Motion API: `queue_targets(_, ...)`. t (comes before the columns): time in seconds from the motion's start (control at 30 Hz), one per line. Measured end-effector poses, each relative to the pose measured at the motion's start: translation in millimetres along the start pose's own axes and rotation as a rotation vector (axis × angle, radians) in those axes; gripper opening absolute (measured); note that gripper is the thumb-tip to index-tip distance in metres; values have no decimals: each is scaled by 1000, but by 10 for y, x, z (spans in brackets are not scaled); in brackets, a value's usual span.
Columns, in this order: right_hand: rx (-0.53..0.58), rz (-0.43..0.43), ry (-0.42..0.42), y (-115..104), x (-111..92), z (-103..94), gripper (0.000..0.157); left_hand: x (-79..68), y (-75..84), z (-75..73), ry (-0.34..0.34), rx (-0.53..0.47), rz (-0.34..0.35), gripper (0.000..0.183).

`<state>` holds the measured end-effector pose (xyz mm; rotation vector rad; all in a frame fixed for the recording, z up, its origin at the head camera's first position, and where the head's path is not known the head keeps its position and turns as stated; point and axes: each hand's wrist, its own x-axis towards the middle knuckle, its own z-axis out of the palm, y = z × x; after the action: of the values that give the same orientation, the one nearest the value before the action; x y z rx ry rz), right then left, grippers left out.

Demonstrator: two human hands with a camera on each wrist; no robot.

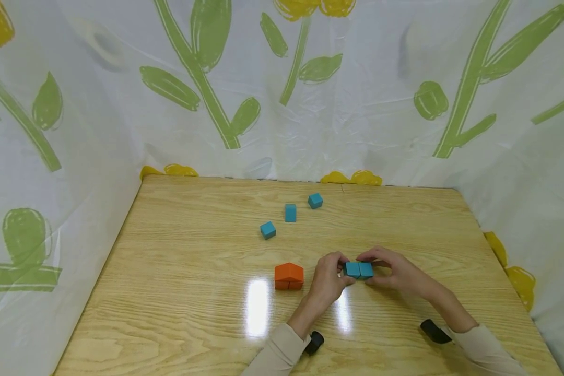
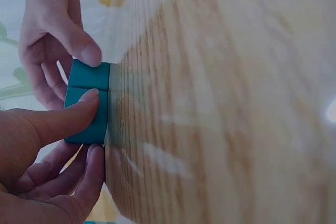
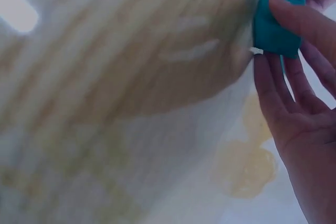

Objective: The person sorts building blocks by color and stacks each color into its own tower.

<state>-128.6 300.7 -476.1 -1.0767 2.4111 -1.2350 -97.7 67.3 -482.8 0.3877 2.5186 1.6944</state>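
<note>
Two blue blocks stand side by side on the wooden table, pressed face to face with a thin seam between them. My left hand (image 1: 326,279) pinches the left blue block (image 1: 352,269) between thumb and fingers. From the other side my right hand (image 1: 397,269) holds the right blue block (image 1: 366,269), its thumb on the near face. In the left wrist view, the left thumb lies across the front of its blue block (image 2: 86,129), close to the seam. The right wrist view shows the right thumb reaching over its blue block (image 3: 273,30).
Left of my hands sits a group of orange blocks (image 1: 289,277) with a peaked top. Farther back are three loose blue pieces: a block (image 1: 268,230), a taller-looking one (image 1: 290,213) and another block (image 1: 315,201). Flower-printed white cloth (image 1: 357,120) walls the table (image 1: 192,261).
</note>
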Motion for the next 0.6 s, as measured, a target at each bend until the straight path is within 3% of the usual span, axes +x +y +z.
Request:
queue_targets(0.23, -11, 21, -25, -72, 101, -108, 44, -7, 5, 5, 1, -10, 0, 30)
queue_targets(0.6, -92, 23, 41, -188, 436, -314, 28, 9, 1, -1, -18, -14, -25, 29)
